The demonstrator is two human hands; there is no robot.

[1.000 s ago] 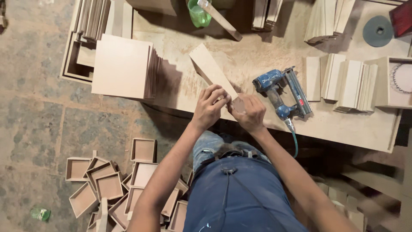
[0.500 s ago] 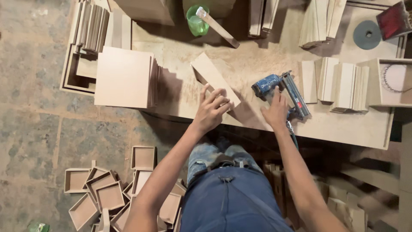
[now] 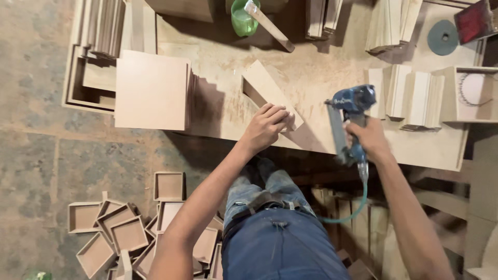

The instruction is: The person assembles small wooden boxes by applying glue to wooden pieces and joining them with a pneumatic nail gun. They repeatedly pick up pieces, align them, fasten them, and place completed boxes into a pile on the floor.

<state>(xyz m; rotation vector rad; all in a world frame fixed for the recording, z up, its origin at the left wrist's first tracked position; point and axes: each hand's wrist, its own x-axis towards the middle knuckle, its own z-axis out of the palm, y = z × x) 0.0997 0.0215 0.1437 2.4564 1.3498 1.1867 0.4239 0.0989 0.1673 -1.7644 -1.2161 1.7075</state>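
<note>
My left hand [image 3: 268, 126] presses on the near end of a tilted wooden panel assembly [image 3: 264, 91] standing on the workbench [image 3: 223, 103]. My right hand [image 3: 367, 137] grips the handle of a blue pneumatic nail gun [image 3: 348, 116], lifted above the bench to the right of the panels, its nose pointing left and down. A teal air hose [image 3: 353, 207] runs down from the gun.
A stack of square boards [image 3: 151, 91] lies at the bench's left. Cut strips [image 3: 410, 93] stand at the right beside a box [image 3: 469, 93] holding a saw blade. A green cup [image 3: 244, 18] and a stick sit at the back. Several small wooden trays [image 3: 124, 233] litter the floor.
My right hand left the panels, took hold of the nail gun and lifted it off the bench. My left hand stayed on the panel assembly.
</note>
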